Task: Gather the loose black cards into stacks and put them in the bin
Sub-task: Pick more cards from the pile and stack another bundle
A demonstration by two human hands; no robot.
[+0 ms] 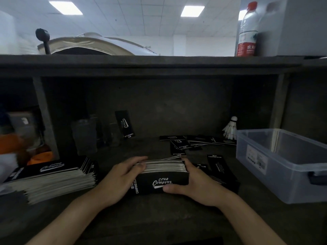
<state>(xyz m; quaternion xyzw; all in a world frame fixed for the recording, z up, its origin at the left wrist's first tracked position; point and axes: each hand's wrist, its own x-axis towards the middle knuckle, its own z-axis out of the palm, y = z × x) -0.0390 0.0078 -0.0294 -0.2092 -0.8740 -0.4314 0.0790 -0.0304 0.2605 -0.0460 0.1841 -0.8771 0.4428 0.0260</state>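
Single head-worn view, wide-angle, looking forward and slightly down.
It is near the dark desk (155, 214) and faces the shelf (141, 62) above; ceiling (123, 18) shows on top.

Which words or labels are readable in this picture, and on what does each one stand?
"CLUB Camping", "CAMPING CLUB": top card of the middle stack.
"Camping", "CAMPING CLUB": upright card.
"CAMPING CLUB": loose card.
"Camping": left stack, blurred.
"农": bottle; the rest is unreadable.
Bin label: too blurred.
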